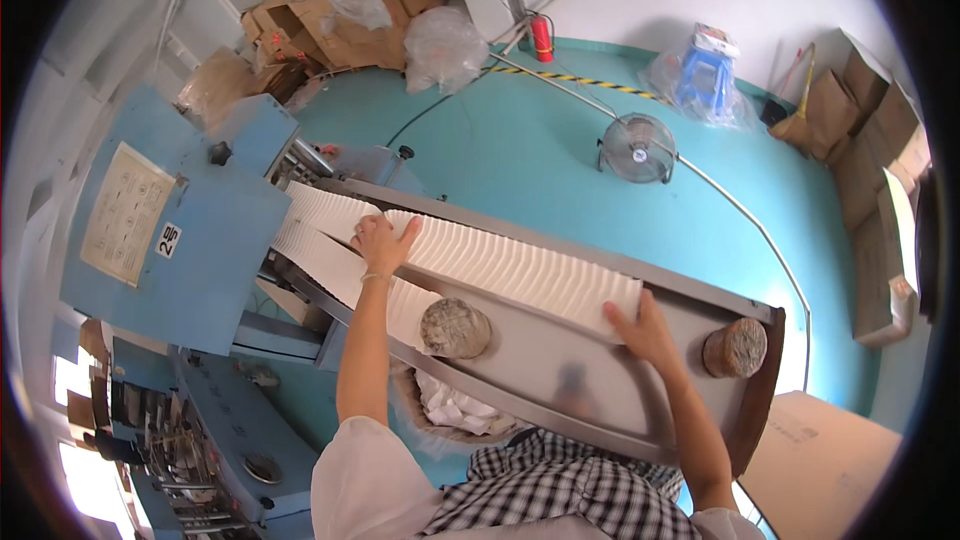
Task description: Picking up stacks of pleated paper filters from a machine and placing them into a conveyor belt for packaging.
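White row lies in the smooth metal tray, between left hand, thumb spread, and right hand, whose closure I cannot tell; thin-layered, ridged, probably paper, it looks light and floppy, best taken at both ends; two rough, round blocks share the tray, blue machine beyond its left end

Hands well apart, seemingly loosely curled

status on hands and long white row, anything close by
Left hand, right hand at opposite ends of long white row. Row lying in metal tray. Wrapped cylinder right of right hand, second cylinder nearer the body.
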`<state>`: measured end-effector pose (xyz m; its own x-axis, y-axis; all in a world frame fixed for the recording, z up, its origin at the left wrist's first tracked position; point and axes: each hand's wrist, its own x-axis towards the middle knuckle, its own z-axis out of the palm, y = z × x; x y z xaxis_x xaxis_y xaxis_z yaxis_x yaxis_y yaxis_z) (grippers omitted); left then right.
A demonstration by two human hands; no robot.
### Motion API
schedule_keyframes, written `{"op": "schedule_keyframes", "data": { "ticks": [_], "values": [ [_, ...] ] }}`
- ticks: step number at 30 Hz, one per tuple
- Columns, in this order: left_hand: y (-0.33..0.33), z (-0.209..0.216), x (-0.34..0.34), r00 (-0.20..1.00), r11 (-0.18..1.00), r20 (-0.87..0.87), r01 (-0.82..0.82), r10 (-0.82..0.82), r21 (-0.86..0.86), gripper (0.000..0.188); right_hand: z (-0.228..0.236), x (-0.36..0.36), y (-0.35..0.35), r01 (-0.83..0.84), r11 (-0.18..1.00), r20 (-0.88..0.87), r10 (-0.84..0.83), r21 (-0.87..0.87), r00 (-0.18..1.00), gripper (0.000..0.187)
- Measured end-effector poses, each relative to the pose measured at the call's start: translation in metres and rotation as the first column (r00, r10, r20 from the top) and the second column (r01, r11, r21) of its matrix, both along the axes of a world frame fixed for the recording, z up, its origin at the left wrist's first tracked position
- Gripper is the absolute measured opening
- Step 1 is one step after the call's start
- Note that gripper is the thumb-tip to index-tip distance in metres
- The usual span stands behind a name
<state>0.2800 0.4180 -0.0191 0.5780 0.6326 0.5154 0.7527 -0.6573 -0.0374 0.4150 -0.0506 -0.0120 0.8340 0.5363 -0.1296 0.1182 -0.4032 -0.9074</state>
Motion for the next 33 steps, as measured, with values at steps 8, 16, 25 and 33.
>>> {"op": "schedule_keyframes", "data": {
  "ticks": [8,16,25,33],
  "values": [
    [-0.078,0.036,0.045,0.973,0.665,0.074,0.205,-0.219,-0.718,0.106,0.004,-0.004,-0.055,0.293,0.943,0.121,-0.276,-0.156,0.953,0.075],
    [-0.122,0.025,0.034,0.811,0.253,0.510,0.577,-0.287,-0.776,0.084,0.000,-0.062,-0.074,0.413,0.900,0.306,-0.436,0.141,0.846,0.080],
    [-0.108,0.037,-0.004,0.701,0.079,0.513,0.625,-0.497,-0.777,0.100,0.009,-0.124,-0.134,0.463,0.880,0.241,-0.475,0.110,0.846,0.074],
    [-0.132,0.063,0.000,0.483,0.305,0.129,0.716,-0.866,-0.628,0.119,0.042,-0.129,-0.124,0.453,0.840,0.655,-0.164,-0.300,0.738,0.106]
  ]
}}
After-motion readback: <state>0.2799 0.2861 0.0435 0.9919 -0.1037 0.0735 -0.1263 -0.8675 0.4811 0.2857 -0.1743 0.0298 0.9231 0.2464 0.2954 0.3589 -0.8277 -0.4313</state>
